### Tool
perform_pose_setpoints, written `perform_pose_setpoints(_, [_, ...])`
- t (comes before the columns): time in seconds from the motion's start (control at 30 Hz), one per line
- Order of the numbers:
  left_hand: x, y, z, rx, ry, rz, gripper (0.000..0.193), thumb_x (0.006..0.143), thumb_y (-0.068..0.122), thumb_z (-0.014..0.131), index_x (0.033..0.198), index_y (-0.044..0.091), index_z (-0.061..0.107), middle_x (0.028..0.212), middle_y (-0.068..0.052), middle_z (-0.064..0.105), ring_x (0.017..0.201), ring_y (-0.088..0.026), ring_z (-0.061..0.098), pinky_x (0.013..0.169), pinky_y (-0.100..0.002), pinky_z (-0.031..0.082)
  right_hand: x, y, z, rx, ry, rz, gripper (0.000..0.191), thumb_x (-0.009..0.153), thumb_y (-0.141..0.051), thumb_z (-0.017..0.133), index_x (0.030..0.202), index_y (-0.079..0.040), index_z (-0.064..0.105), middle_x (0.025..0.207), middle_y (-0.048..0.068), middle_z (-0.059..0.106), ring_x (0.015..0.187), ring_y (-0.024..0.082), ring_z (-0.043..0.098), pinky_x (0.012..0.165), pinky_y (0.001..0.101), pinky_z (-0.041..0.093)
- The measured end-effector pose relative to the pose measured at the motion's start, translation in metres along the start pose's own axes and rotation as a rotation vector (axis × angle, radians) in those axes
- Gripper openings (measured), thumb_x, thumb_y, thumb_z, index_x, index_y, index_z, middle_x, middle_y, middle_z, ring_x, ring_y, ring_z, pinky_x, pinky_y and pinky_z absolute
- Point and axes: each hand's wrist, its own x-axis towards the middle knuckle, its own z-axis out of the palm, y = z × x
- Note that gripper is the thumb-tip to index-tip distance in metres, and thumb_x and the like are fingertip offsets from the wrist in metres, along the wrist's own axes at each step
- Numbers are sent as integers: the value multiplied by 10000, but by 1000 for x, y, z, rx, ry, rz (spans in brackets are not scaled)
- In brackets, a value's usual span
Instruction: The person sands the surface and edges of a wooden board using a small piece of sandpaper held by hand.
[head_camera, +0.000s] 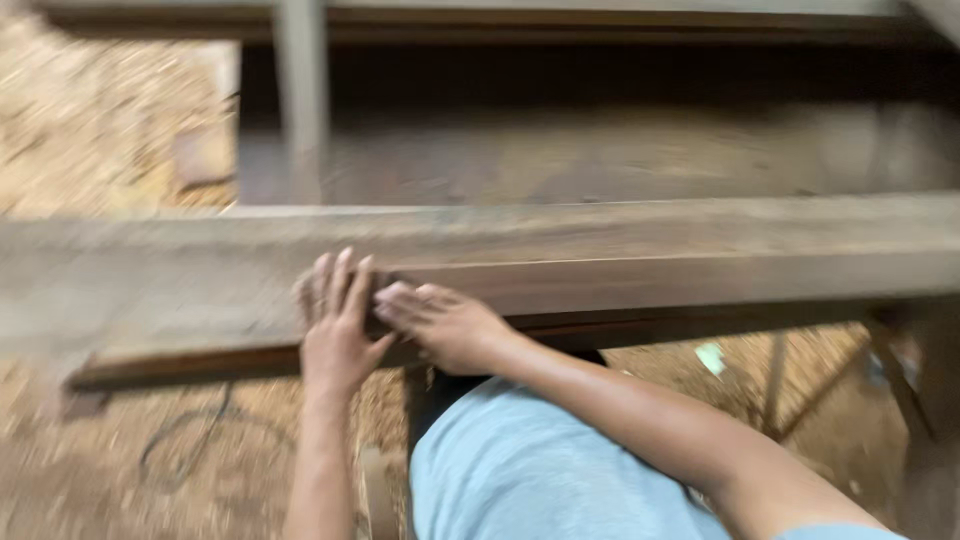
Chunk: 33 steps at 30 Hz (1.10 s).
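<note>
A long brown wooden plank (650, 250) runs across the view in front of me, blurred by motion. My left hand (337, 325) lies flat against its near face, fingers pointing up and held together. My right hand (445, 325) presses on the same face just to the right, its fingertips meeting those of the left hand. Something small and dark may sit under the fingertips, but blur hides it. My light blue garment (520, 470) fills the lower middle.
A wooden bench surface (600, 150) lies behind the plank, with an upright grey post (300, 90) at the back left. Sawdust covers the floor (90, 120). A dark cable loop (190, 440) lies at the lower left. Thin metal legs (775, 385) stand at the lower right.
</note>
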Motion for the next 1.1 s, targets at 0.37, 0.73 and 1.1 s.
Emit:
perform_pose_setpoints(0.37, [13,-12,29,-54,102,82,1032,493,221,962,1432,242,533,1414,-42,529,1420,-233,425,1289,-459,182,-32,14,-7,-37,59,73,827,968,-403,600,1648,-158,199,1725,12,189,1596,187,149,1292,394,175])
perform_pose_setpoints(0.73, [-11,-91,-36,-7,84,0,1027,587,230,939,1511,278,494,1581,-9,435,1553,-241,243,1322,-457,107,34,-17,18,-180,-11,-26,853,984,-562,425,1623,-156,30,1710,42,-2,1562,190,-32,1251,398,-31])
perform_pose_setpoints(1.1, [-27,-23,-16,-77,-87,-49,1174,694,327,892,1617,193,179,1691,-13,117,1571,-213,31,1288,-506,-8,10,-15,15,-144,-58,27,926,902,-569,493,1626,-126,122,1678,84,71,1544,209,6,1241,407,27])
